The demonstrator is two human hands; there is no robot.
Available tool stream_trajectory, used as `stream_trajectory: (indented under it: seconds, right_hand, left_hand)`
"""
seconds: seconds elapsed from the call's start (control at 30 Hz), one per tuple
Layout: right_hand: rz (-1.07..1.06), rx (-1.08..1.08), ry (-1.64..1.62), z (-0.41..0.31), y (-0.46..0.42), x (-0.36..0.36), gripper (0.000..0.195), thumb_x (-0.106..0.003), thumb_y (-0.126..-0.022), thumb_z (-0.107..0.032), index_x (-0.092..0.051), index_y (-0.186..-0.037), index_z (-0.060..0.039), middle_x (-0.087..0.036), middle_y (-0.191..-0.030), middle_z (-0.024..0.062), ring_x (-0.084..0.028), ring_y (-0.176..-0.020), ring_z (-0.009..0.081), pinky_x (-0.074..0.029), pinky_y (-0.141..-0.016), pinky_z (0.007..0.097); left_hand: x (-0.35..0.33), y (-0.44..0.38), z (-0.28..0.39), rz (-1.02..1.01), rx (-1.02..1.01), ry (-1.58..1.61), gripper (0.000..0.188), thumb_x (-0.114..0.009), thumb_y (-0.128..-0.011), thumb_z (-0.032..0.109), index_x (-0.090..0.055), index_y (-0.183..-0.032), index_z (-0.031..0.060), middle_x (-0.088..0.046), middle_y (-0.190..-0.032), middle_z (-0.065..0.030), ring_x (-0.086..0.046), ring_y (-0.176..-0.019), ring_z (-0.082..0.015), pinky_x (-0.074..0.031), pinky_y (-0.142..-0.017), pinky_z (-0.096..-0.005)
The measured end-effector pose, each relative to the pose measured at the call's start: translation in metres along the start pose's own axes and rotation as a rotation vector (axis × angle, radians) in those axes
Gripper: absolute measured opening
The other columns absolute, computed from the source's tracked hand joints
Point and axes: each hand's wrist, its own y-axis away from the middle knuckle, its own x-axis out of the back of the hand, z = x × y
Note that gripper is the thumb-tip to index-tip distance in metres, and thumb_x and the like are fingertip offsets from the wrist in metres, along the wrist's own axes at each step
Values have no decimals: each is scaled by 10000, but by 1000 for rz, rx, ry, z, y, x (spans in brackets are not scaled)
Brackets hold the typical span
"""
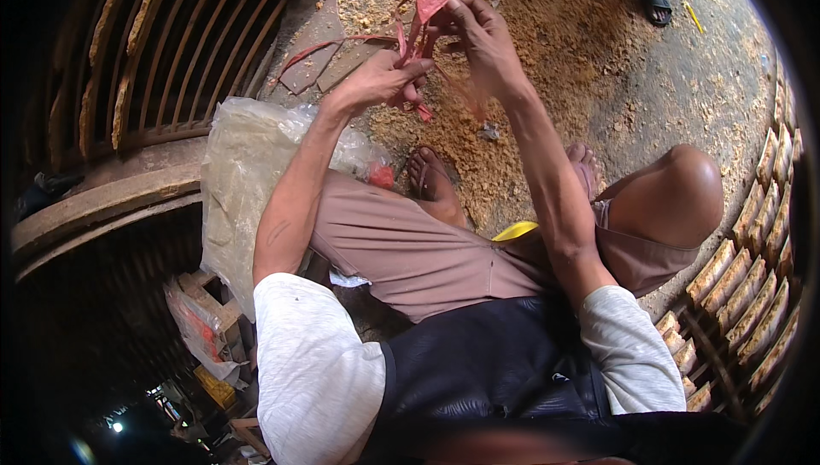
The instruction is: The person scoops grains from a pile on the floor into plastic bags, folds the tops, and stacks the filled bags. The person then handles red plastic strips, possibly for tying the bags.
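Observation:
Out in front of me, my left hand [394,81] grips a bunch of thin red plastic strips [416,48] between thumb and fingers. One tail pokes out below that hand, and another long strand trails left across flat brown sheets [314,65] on the ground. My right hand [479,36] pinches the upper, wider fold of the same red plastic between thumb and index finger. Both hands are close together above a floor scattered with sawdust-like crumbs [461,125]. The exact knotting or twisting of the strips cannot be made out.
A clear plastic sack [240,164] lies against my left leg. Slatted wooden racks [186,48] stand at the left. Rows of rough-edged pale slabs [737,285] line the right. Another person's sandalled foot [658,7] is at the upper right, near a yellow stick [693,16].

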Motion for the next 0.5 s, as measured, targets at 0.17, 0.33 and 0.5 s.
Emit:
stream_trajectory:
  seconds: [0.17,0.33,0.5]
  right_hand:
    - [28,-28,-47,-1,-5,21,316,-508,-1008,-351,-576,-1032,-43,-677,-965,72,-665,-892,145,-573,-735,302]
    - [234,-30,-196,1,-10,32,272,-549,-993,-315,-589,-1047,-51,-684,-980,62,-642,-760,122,-495,-629,252]
    - [511,-137,-262,37,-26,96,232,-466,-1024,-249,-563,-983,-42,-557,-748,27,-535,-589,113,-435,-518,250]
  left_hand:
    - [-5,0,3,-115,-18,5,344,-650,-931,387,-577,-786,83,-513,-606,51,-479,-537,-44,-375,-489,-211]
    - [-4,2,11,-77,-20,162,358,-621,-940,430,-585,-806,100,-515,-633,62,-545,-586,-59,-429,-563,-224]
    - [21,4,21,-56,-198,620,361,-527,-977,463,-544,-836,131,-453,-601,80,-615,-725,-60,-461,-677,-227]
